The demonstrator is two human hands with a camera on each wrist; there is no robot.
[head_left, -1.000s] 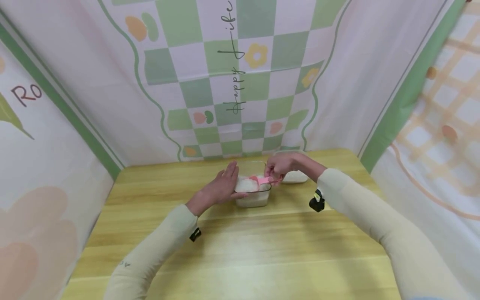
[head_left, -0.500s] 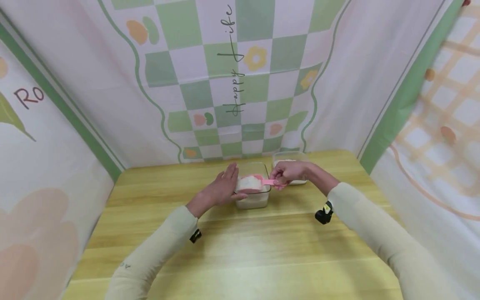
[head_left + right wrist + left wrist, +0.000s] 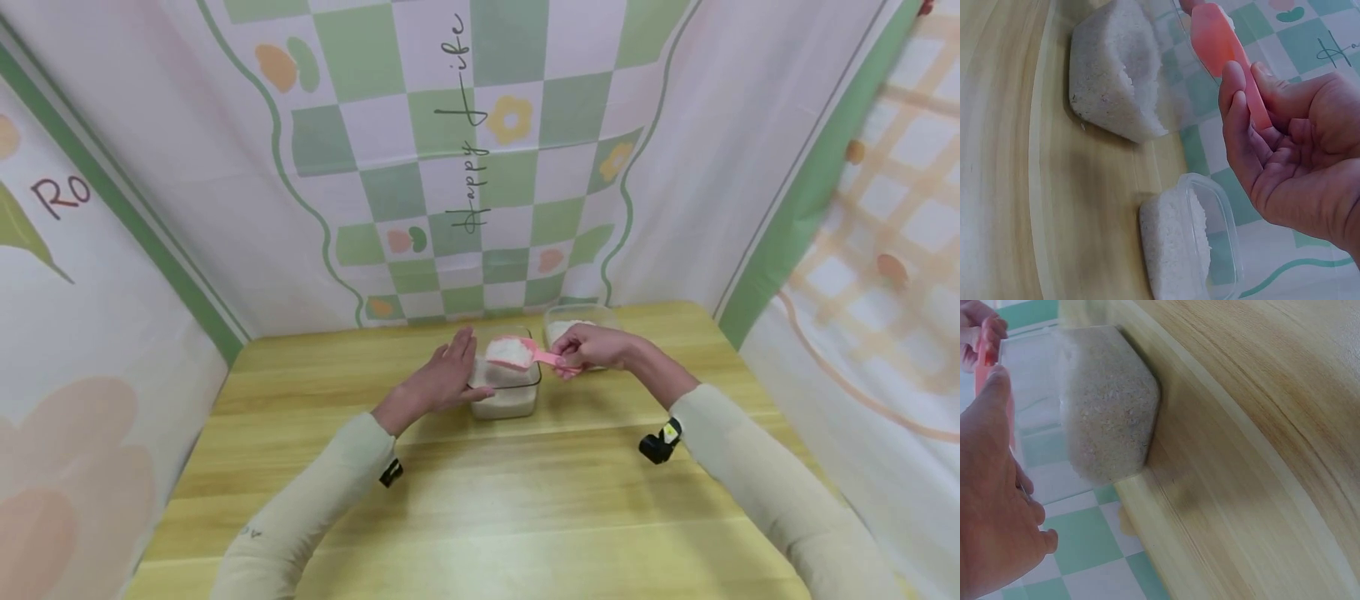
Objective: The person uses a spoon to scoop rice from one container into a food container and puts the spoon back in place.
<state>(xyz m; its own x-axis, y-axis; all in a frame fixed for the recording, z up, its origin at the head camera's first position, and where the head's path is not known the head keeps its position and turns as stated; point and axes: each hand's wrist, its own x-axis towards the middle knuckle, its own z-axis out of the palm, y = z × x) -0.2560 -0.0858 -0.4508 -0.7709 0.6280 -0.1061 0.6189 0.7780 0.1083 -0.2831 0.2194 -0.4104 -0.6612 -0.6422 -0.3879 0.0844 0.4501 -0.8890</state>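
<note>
A: Where is everything right now?

B: The right hand (image 3: pixel 596 347) has its fingers (image 3: pixel 1241 119) curled around the handle of a pink scoop (image 3: pixel 525 354), thumb on top. The scoop is heaped with white rice and hangs over the clear tub (image 3: pixel 508 387) near the middle of the tabletop (image 3: pixel 480 500). The handle points to about 3 o'clock.

A: And the other hand?

B: The left hand (image 3: pixel 442 379) lies flat against the tub's wall on the 9 o'clock side. Its fingers are straight and touch the tub without wrapping it; they hold nothing.

A: Is there a second container?

B: Yes, a smaller clear tub (image 3: pixel 577 321) sits at about 2 o'clock from the first, just beside it and partly hidden behind the right hand. The right wrist view shows some rice in it (image 3: pixel 1179 250).

A: What could go wrong from here?

B: As I judge it, spilling. The rice is mounded above the scoop's rim, so a tilt or a jolt would shed grains onto the tabletop between the two tubs. The grip is far out on the handle, which lets the loaded bowl dip easily.

A: Anything else?

B: The left hand only presses on one side. A knock from the scoop against the rim could slide the tub towards 3 o'clock. I cannot tell how firmly it presses.
</note>
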